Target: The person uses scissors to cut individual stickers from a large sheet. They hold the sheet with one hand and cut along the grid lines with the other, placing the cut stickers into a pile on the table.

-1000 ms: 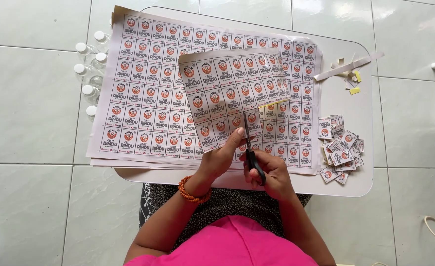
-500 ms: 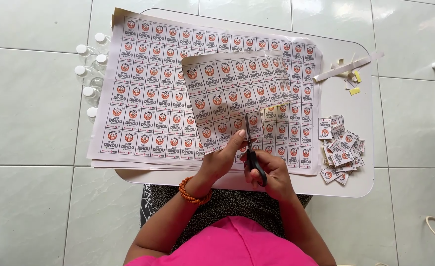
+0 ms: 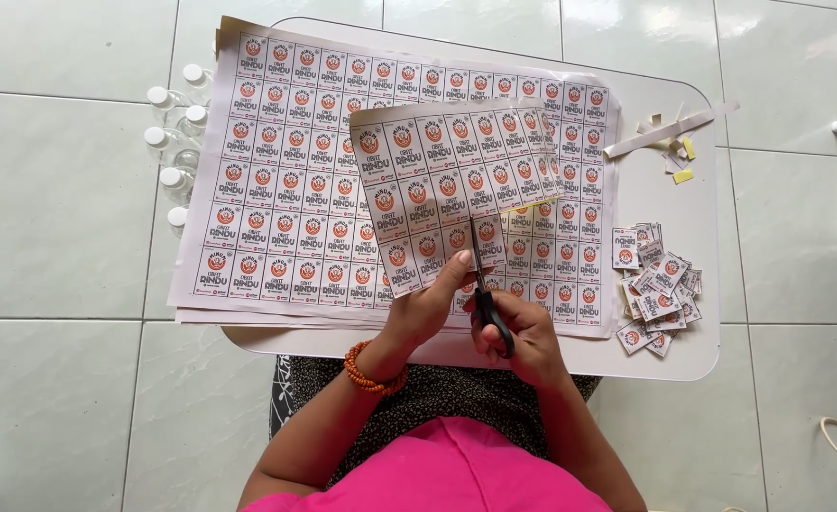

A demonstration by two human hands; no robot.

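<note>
Left hand (image 3: 430,308) pinching, right hand (image 3: 518,334) in closed grip.

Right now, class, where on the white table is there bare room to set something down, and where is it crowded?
Bare table shows along the near edge right of the right hand, below the cut labels, and in the gap between the scraps and those labels. Label sheets cover the rest. The bottles crowd the left.
</note>
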